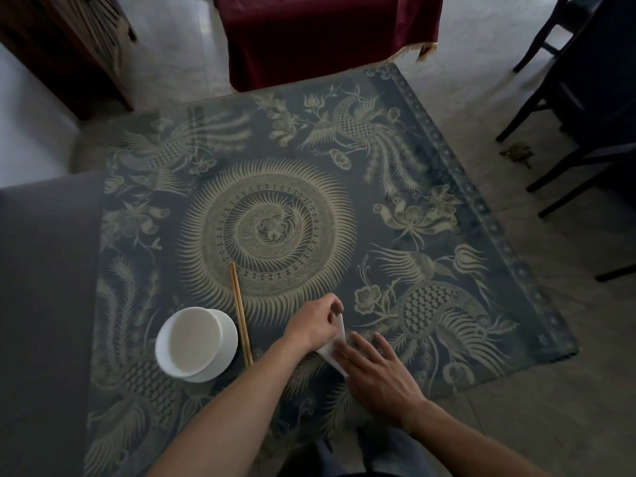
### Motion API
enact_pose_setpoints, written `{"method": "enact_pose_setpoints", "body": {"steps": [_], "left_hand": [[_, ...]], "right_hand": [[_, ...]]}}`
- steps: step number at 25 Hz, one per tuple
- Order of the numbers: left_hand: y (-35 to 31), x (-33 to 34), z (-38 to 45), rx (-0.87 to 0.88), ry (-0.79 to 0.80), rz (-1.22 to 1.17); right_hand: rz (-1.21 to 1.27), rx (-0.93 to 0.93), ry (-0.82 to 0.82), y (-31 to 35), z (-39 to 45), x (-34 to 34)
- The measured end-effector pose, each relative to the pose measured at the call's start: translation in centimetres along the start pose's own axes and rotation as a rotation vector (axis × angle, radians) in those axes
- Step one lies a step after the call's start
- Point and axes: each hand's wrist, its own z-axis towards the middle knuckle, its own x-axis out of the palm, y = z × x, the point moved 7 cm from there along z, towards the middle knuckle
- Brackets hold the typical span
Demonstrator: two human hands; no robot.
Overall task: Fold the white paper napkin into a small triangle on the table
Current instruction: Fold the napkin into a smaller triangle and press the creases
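Note:
The white paper napkin (335, 342) lies folded into a narrow, pointed shape near the front edge of the patterned table (447, 215). My left hand (315, 321) pinches its far tip between thumb and fingers. My right hand (375, 370) rests flat on the napkin's near part, fingers spread and pointing away from me, pressing it to the table. Most of the napkin is hidden under the two hands.
A white bowl (196, 342) stands to the left of my hands, with a pair of wooden chopsticks (241, 315) lying beside it. A red-draped seat (323, 36) is beyond the table, dark chairs (578, 108) at the right, a grey surface (44, 287) at the left.

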Motion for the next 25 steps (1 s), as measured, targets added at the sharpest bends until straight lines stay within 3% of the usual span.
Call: {"method": "enact_pose_setpoints", "body": {"steps": [11, 25], "left_hand": [[0.9, -2.1, -2.2, 0.117, -0.307, -0.058], [1.2, 2.0, -6.4, 0.282, -0.368, 0.207]], "right_hand": [[0.037, 0.070, -0.119, 0.2, -0.5, -0.2], [0.048, 0.066, -0.150, -0.5, -2.5, 0.3]]}}
